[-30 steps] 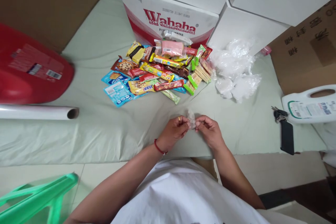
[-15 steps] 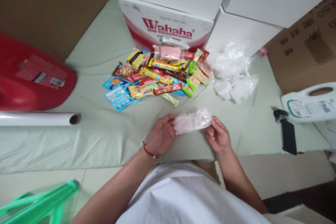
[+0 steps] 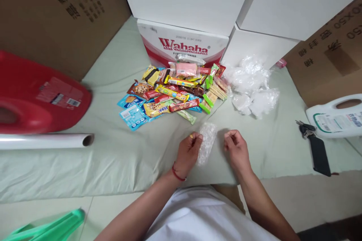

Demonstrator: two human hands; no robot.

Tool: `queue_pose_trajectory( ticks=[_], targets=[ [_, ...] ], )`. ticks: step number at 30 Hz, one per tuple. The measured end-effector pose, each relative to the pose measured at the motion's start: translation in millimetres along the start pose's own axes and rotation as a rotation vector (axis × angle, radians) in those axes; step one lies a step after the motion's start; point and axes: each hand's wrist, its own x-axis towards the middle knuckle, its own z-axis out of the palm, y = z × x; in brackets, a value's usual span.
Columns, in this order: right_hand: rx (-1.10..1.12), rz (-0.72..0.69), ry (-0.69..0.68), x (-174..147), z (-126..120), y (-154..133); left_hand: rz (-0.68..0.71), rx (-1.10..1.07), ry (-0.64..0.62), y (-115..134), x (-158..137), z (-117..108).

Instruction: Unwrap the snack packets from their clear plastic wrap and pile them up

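My left hand point(image 3: 189, 150) grips a crinkled, clear plastic bag point(image 3: 207, 143) by its left side, with the fingers closed over the edge. The bag is held tilted above the green cloth, and whether it contains anything is hard to see. A short gap to the right, my right hand point(image 3: 236, 146) is closed, thumb and fingers drawn together. What it pinches, if anything, does not show. Beyond both hands lies a pile of wrapped snacks point(image 3: 172, 92) in colourful packets. To its right rests a heap of clear plastic bags point(image 3: 254, 83).
A white-and-red Wahaba-style carton, lettered Wahaha point(image 3: 183, 41), stands behind the snacks. At the left are a red jug point(image 3: 65, 101) and a white roll point(image 3: 45, 141). A white bottle point(image 3: 333, 120), keys point(image 3: 307, 130) and a black flat object point(image 3: 319, 154) lie right.
My right hand has let go of the bag's right end and moved apart from it. In my left hand the bag has turned from lying sideways to standing steeply. The view has shifted.
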Motion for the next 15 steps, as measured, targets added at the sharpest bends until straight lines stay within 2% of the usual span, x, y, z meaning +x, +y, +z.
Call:
queue_pose_trajectory(
  ticks=[4,5,10,15],
  targets=[
    [-0.114,-0.075,-0.236,-21,19,0,0.145,0.183,0.019,0,-10,9],
    [-0.123,-0.079,-0.253,-24,24,1,0.156,0.200,0.038,0,-11,11],
    [-0.052,0.001,-0.114,-18,27,9,0.150,0.258,0.235,-1,-12,8],
    [0.196,0.159,-0.029,-10,12,7,0.108,0.173,0.306,-4,-8,-4]
  ],
)
